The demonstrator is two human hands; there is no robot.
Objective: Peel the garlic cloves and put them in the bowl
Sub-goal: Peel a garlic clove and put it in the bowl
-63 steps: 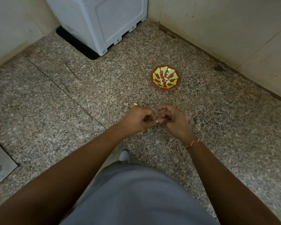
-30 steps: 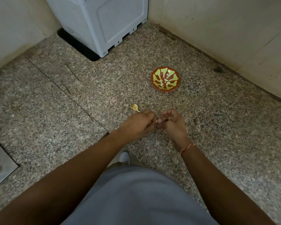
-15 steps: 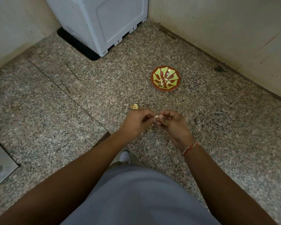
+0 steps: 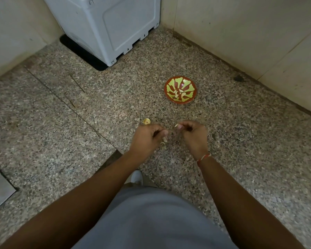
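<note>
Down on the speckled stone floor (image 4: 61,137), the person's two hands are held a little apart, well short of the bowl (image 4: 181,90). That bowl, red with a yellow-green pattern, sits on the floor beyond the hands and slightly to their right, with several pale peeled cloves (image 4: 180,94) lying in its middle. The right hand (image 4: 193,135) has its fingers curled in, and a pale garlic clove (image 4: 176,125) is pinched at the fingertips, poking out toward the other hand. The left hand (image 4: 147,138) is curled too; a scrap of papery skin (image 4: 164,141) shows just beneath its fingertips, though I cannot tell whether the fingers are pinching it or it lies loose on the floor below. Nearer than the bowl and off to its left, right beside the left hand's knuckles, a small yellowish piece of garlic (image 4: 146,121) rests on the floor. A red thread band (image 4: 203,157) circles the right wrist. Farther back than the bowl, toward the left, a white appliance (image 4: 111,27) stands in the corner where the pale walls meet. Closest of all, grey cloth covers the person's lap (image 4: 151,218), with the tip of a white shoe (image 4: 136,177) peeking out in front of it.
</note>
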